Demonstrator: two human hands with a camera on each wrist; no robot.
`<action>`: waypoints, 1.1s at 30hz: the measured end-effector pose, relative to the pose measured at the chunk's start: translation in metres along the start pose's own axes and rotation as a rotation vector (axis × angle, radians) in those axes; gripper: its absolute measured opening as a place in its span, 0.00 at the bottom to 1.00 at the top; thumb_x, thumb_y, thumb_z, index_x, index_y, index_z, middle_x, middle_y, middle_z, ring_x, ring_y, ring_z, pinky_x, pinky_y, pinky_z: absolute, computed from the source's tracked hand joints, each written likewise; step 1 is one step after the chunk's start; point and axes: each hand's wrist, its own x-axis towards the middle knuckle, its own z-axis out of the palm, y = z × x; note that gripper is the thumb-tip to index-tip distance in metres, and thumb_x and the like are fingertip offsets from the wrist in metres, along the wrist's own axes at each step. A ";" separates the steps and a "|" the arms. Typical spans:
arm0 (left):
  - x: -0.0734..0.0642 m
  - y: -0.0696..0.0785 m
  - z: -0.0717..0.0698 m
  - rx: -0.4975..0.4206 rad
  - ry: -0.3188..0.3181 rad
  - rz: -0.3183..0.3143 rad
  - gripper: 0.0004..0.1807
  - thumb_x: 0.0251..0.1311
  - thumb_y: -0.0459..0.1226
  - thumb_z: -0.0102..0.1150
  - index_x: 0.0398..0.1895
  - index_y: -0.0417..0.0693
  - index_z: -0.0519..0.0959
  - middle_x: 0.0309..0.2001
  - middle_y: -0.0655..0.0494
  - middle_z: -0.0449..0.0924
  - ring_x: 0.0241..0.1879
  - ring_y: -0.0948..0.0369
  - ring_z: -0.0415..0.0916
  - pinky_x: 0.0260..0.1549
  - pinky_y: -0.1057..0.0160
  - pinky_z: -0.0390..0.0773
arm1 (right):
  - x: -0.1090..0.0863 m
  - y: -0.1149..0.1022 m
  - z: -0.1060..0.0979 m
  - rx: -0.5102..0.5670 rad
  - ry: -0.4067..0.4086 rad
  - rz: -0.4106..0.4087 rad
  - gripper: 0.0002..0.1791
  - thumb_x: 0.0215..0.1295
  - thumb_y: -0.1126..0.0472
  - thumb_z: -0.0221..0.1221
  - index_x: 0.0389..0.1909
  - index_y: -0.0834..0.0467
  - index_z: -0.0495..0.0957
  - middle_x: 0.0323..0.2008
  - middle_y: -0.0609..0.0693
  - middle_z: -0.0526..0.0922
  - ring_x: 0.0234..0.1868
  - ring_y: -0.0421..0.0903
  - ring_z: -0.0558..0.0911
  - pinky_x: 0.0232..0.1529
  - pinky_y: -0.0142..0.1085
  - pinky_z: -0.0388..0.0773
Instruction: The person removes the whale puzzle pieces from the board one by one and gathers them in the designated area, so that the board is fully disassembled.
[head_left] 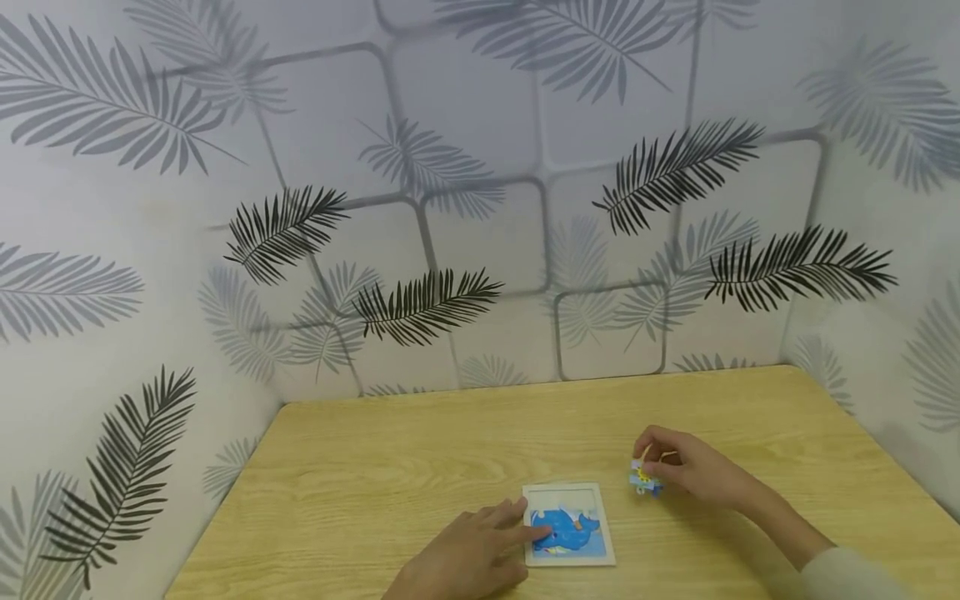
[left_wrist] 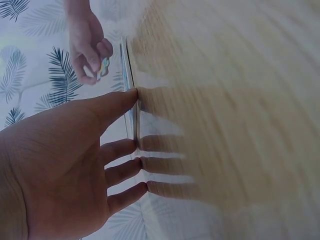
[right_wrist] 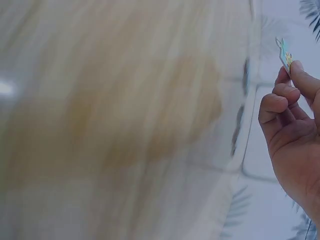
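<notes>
A square puzzle board (head_left: 607, 542) with a pale frame lies on the table, showing a blue whale picture. My left hand (head_left: 476, 546) rests at its left side, one finger over the whale and others along the frame's edge. In the left wrist view, the left hand (left_wrist: 65, 160) has its fingers extended, fingertips down by the board's thin edge. Right of the board, my right hand (head_left: 693, 467) pinches a puzzle piece (head_left: 641, 477), light blue with a yellow sun design. Held between thumb and fingers, the piece (right_wrist: 284, 52) appears nearly edge-on in the right wrist view.
Both hands work over a light wood-grain table (head_left: 360, 500). Behind it, a pale wall (head_left: 480, 250) with grey and black leaf prints meets the table's back edge. Shadows of the hands fall on the wood in the wrist views.
</notes>
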 end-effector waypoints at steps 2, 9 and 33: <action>0.000 0.000 0.000 -0.015 -0.005 -0.006 0.30 0.76 0.53 0.54 0.79 0.72 0.65 0.80 0.53 0.60 0.78 0.52 0.61 0.63 0.42 0.76 | -0.009 0.005 -0.007 -0.024 0.039 0.022 0.05 0.77 0.64 0.57 0.47 0.63 0.75 0.38 0.56 0.78 0.28 0.39 0.74 0.24 0.33 0.74; -0.002 0.000 0.001 -0.051 -0.016 -0.002 0.30 0.77 0.53 0.52 0.80 0.73 0.63 0.81 0.53 0.58 0.79 0.52 0.58 0.64 0.40 0.74 | -0.037 0.020 -0.033 -0.195 0.130 0.007 0.01 0.76 0.66 0.59 0.42 0.57 0.78 0.39 0.47 0.81 0.39 0.40 0.80 0.43 0.32 0.81; -0.005 -0.015 0.006 -0.288 -0.063 0.023 0.26 0.74 0.55 0.54 0.73 0.85 0.67 0.84 0.56 0.47 0.82 0.50 0.49 0.70 0.32 0.59 | -0.059 0.044 -0.052 -0.407 0.221 0.132 0.04 0.72 0.64 0.64 0.37 0.52 0.80 0.36 0.40 0.82 0.39 0.33 0.78 0.39 0.32 0.78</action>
